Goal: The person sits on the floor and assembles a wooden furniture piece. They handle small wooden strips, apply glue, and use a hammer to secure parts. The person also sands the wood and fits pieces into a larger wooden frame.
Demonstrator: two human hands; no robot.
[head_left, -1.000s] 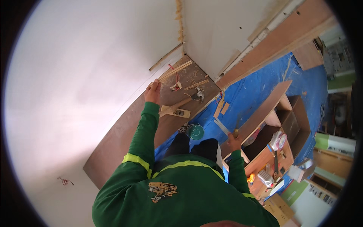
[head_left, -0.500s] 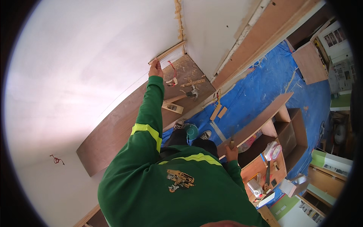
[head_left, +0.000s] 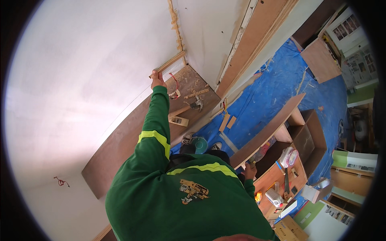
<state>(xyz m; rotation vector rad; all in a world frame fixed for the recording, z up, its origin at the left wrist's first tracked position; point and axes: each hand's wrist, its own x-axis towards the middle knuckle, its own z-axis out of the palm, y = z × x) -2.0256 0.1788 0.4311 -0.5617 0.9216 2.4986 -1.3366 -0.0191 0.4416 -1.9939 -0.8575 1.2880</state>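
My left arm reaches out to the wall, and my left hand point(head_left: 158, 80) is closed on the near end of a thin wooden strip point(head_left: 171, 63), which lies against the white wall near the corner. Below it, on the brown panel point(head_left: 120, 149), are a claw hammer point(head_left: 196, 105), a wooden hand plane point(head_left: 179, 121), a short wood strip point(head_left: 196, 93) and shavings. Red wires point(head_left: 174, 80) hang beside my hand. My right hand point(head_left: 250, 171) is low by the cabinet's edge, fingers curled round a small tool whose kind I cannot make out.
A blue sheet point(head_left: 277, 86) covers the floor. A teal bucket point(head_left: 199, 141) stands by my feet. To the right lies an open brown cabinet point(head_left: 315, 140), with a saw point(head_left: 286, 182), a white jug point(head_left: 274, 197) and a plastic bag point(head_left: 288, 156) on the boards near it.
The view has shifted a little. My left hand still holds the wooden strip at the wall. My right hand has turned, so the tool in it shows less.
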